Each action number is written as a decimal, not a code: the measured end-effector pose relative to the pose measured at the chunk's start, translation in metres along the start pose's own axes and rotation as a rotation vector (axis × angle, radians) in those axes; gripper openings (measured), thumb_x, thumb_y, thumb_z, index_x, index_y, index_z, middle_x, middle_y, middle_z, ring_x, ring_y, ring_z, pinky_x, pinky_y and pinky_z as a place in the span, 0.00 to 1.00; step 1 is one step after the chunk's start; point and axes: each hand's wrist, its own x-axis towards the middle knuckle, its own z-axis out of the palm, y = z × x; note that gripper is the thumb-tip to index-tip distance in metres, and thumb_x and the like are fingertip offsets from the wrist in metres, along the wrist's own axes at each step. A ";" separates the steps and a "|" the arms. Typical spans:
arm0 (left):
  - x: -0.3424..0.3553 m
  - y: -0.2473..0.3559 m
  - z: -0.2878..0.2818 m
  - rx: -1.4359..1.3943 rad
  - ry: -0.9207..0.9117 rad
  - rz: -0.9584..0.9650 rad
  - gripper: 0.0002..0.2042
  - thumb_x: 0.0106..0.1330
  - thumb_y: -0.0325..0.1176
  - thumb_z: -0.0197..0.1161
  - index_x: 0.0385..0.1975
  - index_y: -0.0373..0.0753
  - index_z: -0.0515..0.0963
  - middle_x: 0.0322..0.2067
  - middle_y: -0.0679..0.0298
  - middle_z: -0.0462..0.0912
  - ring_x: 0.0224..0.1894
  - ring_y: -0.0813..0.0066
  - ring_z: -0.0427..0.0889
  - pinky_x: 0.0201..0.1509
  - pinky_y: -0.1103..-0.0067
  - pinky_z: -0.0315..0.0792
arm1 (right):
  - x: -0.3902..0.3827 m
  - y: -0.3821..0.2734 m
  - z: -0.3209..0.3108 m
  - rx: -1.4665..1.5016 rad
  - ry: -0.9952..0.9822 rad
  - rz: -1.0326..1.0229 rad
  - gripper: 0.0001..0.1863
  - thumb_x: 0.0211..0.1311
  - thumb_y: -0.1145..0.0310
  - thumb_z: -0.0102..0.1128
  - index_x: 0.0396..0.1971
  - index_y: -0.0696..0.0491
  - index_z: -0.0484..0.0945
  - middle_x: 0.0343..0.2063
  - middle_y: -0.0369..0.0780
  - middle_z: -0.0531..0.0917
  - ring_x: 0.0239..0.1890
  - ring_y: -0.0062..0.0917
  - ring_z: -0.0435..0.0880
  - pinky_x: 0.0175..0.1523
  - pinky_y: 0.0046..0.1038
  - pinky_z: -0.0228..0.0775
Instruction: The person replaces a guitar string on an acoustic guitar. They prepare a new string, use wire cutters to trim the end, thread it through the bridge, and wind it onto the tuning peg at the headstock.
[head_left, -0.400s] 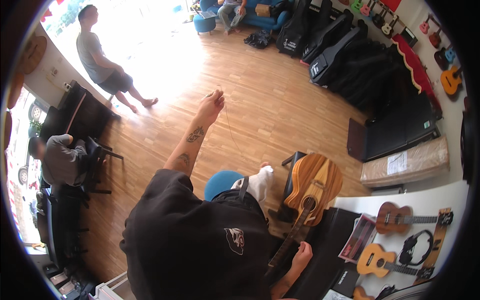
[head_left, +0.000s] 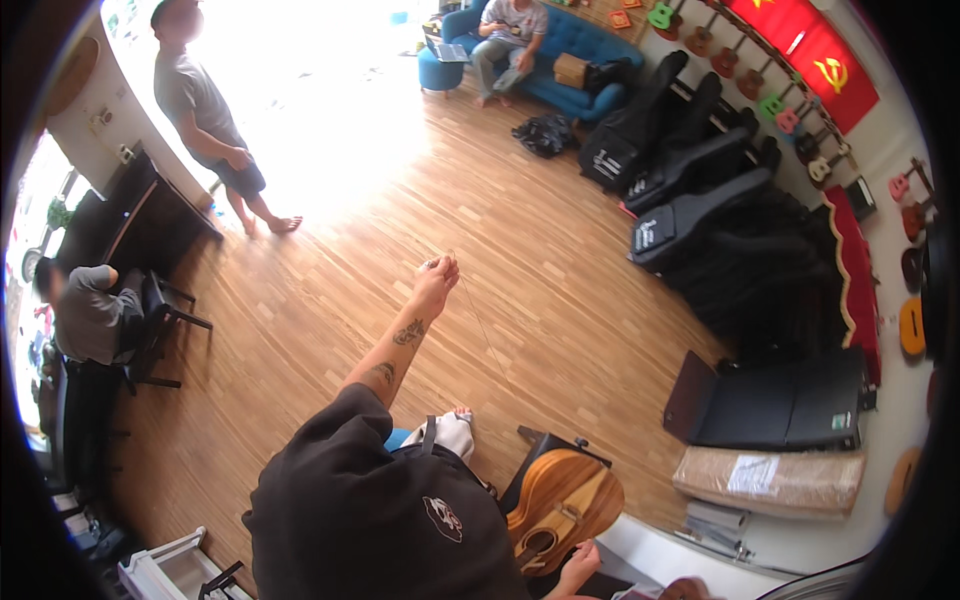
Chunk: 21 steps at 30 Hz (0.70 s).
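While the wearer holds an arm straight out, the left hand [head_left: 437, 280] sits just off the middle of the head view, toward ten o'clock, its fingers pinched on a thin strand [head_left: 483, 328]. A small bend of that strand rises above the knuckles; the rest runs away toward five o'clock, and I lose its far end against the wooden floor [head_left: 400, 220].

The guitar [head_left: 560, 495] lies low at five o'clock, its sound hole [head_left: 540, 543] in sight and most of its neck out of it. Close beside it, also at five, is the right hand [head_left: 578, 570], fingers curled; whether it grips anything or touches the wood, I cannot tell.

Just now the whole view has swung up and round: the guitar has dropped toward six, and the red flag [head_left: 800, 50] shows fully between one and two. The right hand, which was alongside the neck, now appears nearer the sound hole. The left keeps its pinch, so as I judge it the strand is under control at that end, while the other end is harder to follow from here.

Around them, a standing person [head_left: 205, 110] is at ten, black instrument bags [head_left: 690, 200] at two.
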 end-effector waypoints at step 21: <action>0.216 0.090 0.120 0.683 -0.060 0.041 0.06 0.70 0.33 0.61 0.36 0.37 0.77 0.33 0.66 0.85 0.37 0.81 0.82 0.41 0.81 0.75 | 0.485 -0.608 0.446 0.303 -1.064 -0.640 0.25 0.63 0.57 0.62 0.55 0.58 0.76 0.51 0.51 0.82 0.55 0.43 0.80 0.60 0.38 0.69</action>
